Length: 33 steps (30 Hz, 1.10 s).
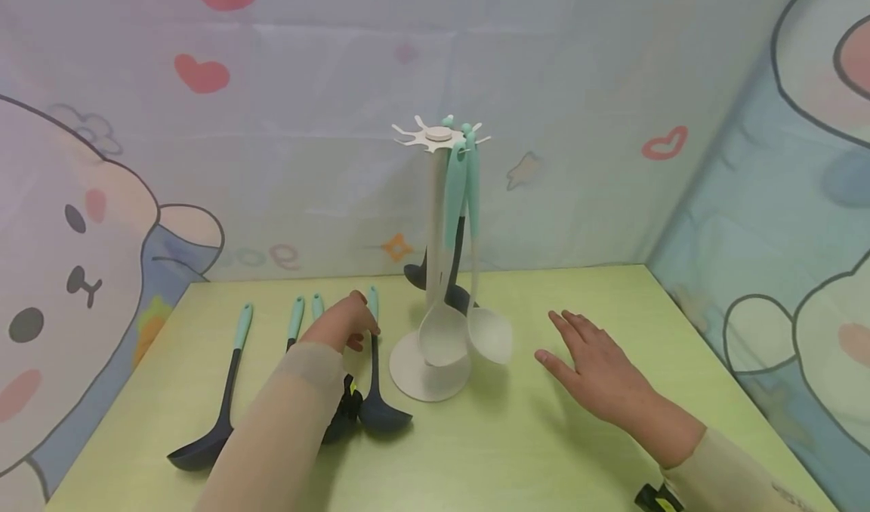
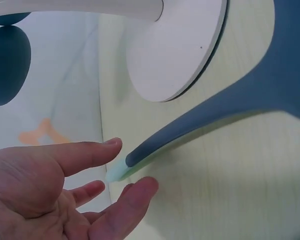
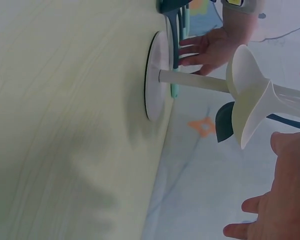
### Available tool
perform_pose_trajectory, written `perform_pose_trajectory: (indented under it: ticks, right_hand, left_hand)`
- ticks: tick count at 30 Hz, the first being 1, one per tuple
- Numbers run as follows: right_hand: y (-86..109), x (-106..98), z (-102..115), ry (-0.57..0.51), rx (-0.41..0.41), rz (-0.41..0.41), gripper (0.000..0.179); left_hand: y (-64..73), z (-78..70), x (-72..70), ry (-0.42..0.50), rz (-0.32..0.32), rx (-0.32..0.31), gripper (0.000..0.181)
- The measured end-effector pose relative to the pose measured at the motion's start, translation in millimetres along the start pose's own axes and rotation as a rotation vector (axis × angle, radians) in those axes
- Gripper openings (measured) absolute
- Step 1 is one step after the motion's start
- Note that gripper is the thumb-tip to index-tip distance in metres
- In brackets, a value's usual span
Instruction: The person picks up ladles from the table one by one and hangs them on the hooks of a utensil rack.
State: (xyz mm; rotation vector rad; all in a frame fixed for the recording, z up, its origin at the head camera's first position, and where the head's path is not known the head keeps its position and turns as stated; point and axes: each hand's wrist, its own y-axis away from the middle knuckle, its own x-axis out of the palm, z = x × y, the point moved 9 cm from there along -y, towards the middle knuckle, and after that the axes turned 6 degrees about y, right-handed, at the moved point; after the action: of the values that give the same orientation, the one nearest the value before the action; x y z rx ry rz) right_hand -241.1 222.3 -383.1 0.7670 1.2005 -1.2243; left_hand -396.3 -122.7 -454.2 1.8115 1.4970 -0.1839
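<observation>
A dark ladle (image 1: 384, 415) with a mint-green handle lies on the table just left of the white utensil stand (image 1: 414, 380). Over its handle is my left hand (image 1: 342, 323); in the left wrist view the thumb and fingertips (image 2: 140, 192) are spread on either side of the handle, with gaps showing. My right hand (image 1: 601, 372) hovers right of the stand, fingers extended, holding nothing. Two white ladles, a nearer one (image 1: 443, 334) and one to its right (image 1: 491, 336), hang from the stand, with dark utensils behind them.
Another dark ladle (image 1: 204, 448) lies at the table's left side. Two more mint handles, one at left (image 1: 296, 316) and one beside it (image 1: 317, 304), show past my left arm, which partly covers those utensils. A patterned cloth (image 1: 326, 119) rises behind the table (image 1: 557, 451).
</observation>
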Motion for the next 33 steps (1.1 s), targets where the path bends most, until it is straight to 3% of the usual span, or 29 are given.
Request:
perform_pose_trajectory:
  ticks: [11, 26, 33]
  right_hand:
    - [-0.3, 0.2, 0.6, -0.005, -0.001, -0.005, 0.077]
    - [1.3, 2.2, 2.0, -0.029, 0.011, 0.009, 0.077]
    - [1.6, 2.9, 1.6, -0.027, 0.016, 0.013, 0.078]
  left_hand:
    - [4.9, -1.9, 6.7, -0.022, 0.052, -0.041, 0.07]
    - [-3.1, 4.3, 12.2, -0.052, 0.067, -0.066, 0.083]
    - [-0.1, -0.5, 14.3, 0.074, 0.049, -0.018, 0.079]
